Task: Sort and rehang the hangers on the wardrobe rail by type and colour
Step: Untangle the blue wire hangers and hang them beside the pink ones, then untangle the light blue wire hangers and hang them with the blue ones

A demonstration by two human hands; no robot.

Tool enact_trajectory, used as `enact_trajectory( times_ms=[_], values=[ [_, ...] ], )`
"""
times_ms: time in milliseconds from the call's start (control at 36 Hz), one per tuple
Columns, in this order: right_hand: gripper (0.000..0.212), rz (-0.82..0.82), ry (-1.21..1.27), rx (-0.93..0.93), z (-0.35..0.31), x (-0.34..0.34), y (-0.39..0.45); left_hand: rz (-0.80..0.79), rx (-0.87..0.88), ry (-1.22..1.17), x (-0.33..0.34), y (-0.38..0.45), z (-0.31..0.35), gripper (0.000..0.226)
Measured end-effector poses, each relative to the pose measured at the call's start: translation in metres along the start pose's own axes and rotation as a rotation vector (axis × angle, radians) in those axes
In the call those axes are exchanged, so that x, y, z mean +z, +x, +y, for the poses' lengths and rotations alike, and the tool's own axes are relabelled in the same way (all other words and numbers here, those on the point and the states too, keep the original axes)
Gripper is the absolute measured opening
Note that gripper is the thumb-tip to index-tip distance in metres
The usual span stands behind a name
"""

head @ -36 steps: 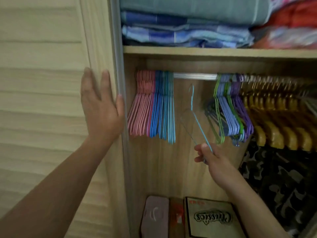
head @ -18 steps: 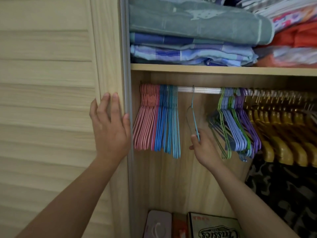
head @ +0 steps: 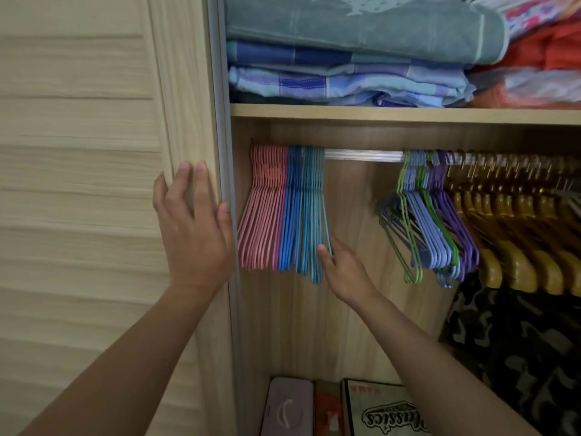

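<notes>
A metal rail runs under the shelf. At its left end hang pink wire hangers, then blue wire hangers, then teal wire hangers, packed tight. My right hand touches the lower edge of the outermost teal hanger with its fingertips. My left hand rests flat on the wardrobe door frame, fingers straight. Further right hangs a mixed bunch of green, lilac and purple hangers, then a row of wooden hangers.
Folded blankets and cloths fill the shelf above the rail. A dark camouflage garment hangs at the lower right. Boxes and a grey case stand on the wardrobe floor. A bare stretch of rail lies between the two hanger groups.
My right hand hooked the teal hanger on the rail, then slid it left against the teal group. The camera tilted up. My left hand stayed on the door frame.
</notes>
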State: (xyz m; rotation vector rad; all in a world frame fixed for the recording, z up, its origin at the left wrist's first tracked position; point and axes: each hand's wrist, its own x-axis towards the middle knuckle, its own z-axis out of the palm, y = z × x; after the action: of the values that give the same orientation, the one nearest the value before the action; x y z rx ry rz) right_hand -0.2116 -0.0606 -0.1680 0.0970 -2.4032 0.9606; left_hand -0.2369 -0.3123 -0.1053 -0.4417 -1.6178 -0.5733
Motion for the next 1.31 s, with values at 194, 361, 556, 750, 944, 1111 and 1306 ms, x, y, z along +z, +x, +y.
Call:
enact_trajectory(
  times_ms=[194,361,556,750,944,1111,1306],
  values=[
    [0.052,0.05,0.006,0.142,0.01,-0.008,-0.051,0.002,-0.071,-0.006,0.002,-0.002,0.013,0.05],
    [0.015,0.263,-0.311,0.16,0.046,-0.023,-0.108,0.014,-0.136,0.026,0.007,-0.006,0.02,0.054],
    [0.005,0.535,-0.937,-0.05,0.052,-0.105,-0.069,0.026,-0.129,0.054,0.012,-0.008,0.014,0.054],
    [0.009,0.435,-1.193,-0.016,0.054,-0.126,-0.038,0.023,-0.127,0.049,0.012,-0.008,0.014,0.054],
    [0.004,0.343,-1.265,0.022,0.049,-0.139,-0.028,0.046,-0.136,0.057,0.013,-0.008,0.014,0.051],
    [0.024,0.336,-1.179,0.01,0.034,-0.148,-0.014,0.049,-0.14,0.051,0.013,-0.007,0.015,0.051],
    [0.016,0.304,-1.142,0.126,0.004,-0.151,0.021,0.05,-0.132,0.053,0.014,-0.008,0.014,0.052]
  ],
)
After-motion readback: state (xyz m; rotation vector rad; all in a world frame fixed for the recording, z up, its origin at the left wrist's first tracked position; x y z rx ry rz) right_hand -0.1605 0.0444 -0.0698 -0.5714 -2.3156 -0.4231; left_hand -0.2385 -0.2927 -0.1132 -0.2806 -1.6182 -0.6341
